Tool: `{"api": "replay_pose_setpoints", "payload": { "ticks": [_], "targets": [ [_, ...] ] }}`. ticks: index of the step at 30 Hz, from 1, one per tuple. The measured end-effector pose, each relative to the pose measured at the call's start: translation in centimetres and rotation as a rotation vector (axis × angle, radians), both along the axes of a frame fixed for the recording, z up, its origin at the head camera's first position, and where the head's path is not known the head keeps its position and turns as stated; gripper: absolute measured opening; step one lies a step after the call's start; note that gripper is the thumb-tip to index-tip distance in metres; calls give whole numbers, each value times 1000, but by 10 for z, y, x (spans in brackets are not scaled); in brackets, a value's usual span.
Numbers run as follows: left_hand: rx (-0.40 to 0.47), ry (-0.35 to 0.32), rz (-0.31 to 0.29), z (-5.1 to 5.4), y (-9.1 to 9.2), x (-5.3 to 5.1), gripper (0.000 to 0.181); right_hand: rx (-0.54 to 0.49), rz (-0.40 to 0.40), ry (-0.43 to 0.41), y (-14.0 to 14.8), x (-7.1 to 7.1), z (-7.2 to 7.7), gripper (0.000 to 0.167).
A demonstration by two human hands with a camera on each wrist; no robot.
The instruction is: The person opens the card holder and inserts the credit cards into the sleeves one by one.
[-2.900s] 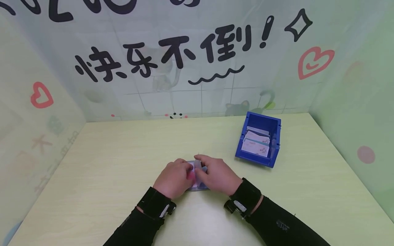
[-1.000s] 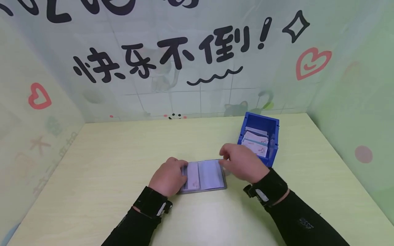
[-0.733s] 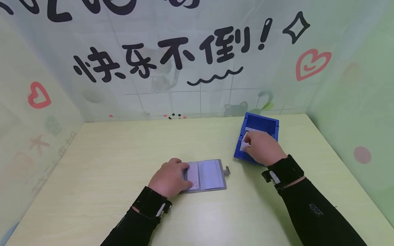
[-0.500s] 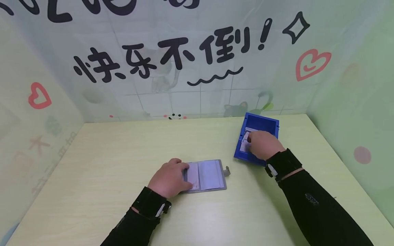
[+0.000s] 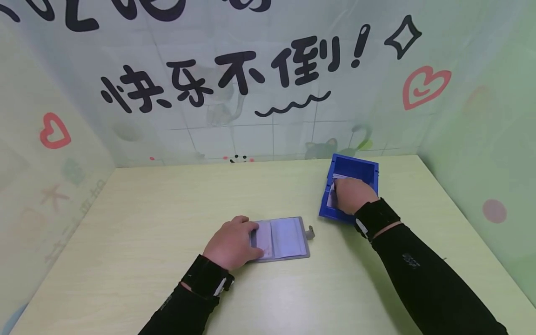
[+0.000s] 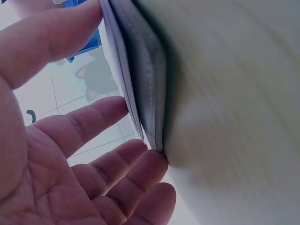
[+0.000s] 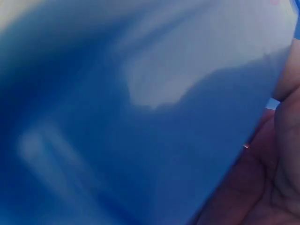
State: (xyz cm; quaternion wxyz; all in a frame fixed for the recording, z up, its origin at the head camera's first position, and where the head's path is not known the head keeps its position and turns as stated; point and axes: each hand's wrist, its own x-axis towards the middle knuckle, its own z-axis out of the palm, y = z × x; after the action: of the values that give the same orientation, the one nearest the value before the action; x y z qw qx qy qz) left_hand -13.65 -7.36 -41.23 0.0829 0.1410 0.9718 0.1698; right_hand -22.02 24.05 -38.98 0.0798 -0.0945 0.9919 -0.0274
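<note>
In the head view an open grey booklet (image 5: 308, 253) with pale pages (image 5: 289, 237) lies on the table, a small strap tab (image 5: 310, 232) at its right side. My left hand (image 5: 231, 243) rests at its left side, thumb and index finger on the left page. The left wrist view shows nearly straight fingers touching the page edges and cover corner (image 6: 157, 93). My right hand (image 5: 355, 194) reaches into a blue bin (image 5: 332, 213) over upright pale cards (image 5: 331, 199). Its fingertips are hidden; in the right wrist view a blurred blue surface (image 7: 140, 154) covers them.
The bin stands towards the back right of the light wooden table (image 5: 167, 200). Behind it hangs a printed backdrop (image 5: 243, 107) with dark writing, and pale panels with printed hearts rise at left and right.
My right hand has left the booklet and moved right and back into the bin. My left hand has shifted slightly left. The booklet, earlier largely covered by both hands, now shows its pages.
</note>
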Motion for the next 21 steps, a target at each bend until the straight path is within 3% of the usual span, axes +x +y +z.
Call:
{"api": "replay_pose_setpoints", "payload": {
  "ticks": [10,21],
  "targets": [
    [-5,20,-5,-4,0,-1,61,12,-5,40,-2,2,-2,20],
    [-8,16,-7,-4,0,-1,62,0,-22,13,-1,0,0,21]
  ]
}}
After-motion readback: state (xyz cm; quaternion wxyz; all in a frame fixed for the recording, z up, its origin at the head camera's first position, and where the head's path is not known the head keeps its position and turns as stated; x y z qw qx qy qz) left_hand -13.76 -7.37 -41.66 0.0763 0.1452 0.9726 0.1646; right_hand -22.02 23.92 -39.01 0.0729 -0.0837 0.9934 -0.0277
